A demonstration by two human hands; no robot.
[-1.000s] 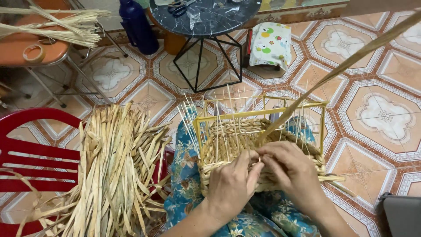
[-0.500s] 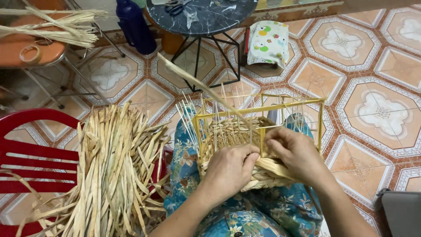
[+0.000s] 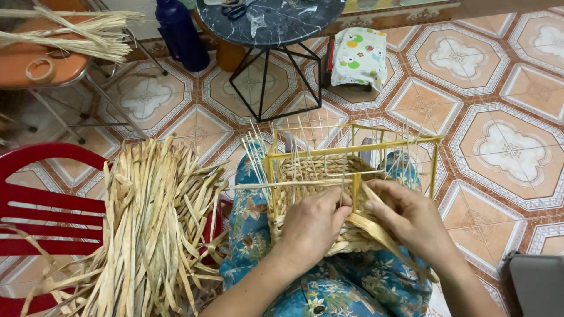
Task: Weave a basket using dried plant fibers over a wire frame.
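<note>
Head view: I saw my left hand (image 3: pixel 314 226) pressed on the basket's (image 3: pixel 346 235) near wall, fingers curled against the weave. My right hand (image 3: pixel 411 220) pinched a flat strand (image 3: pixel 382 235) there. The basket sat on my lap, straw pile (image 3: pixel 155 229) just left.

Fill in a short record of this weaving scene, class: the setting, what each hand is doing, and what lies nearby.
Setting: patterned tile floor
Work: half-woven basket on a yellow frame, on the lap
Left hand: presses the basket's woven wall
Right hand: grips a flat straw strip
Nearby: straw bundle on red chair; round dark table
</note>
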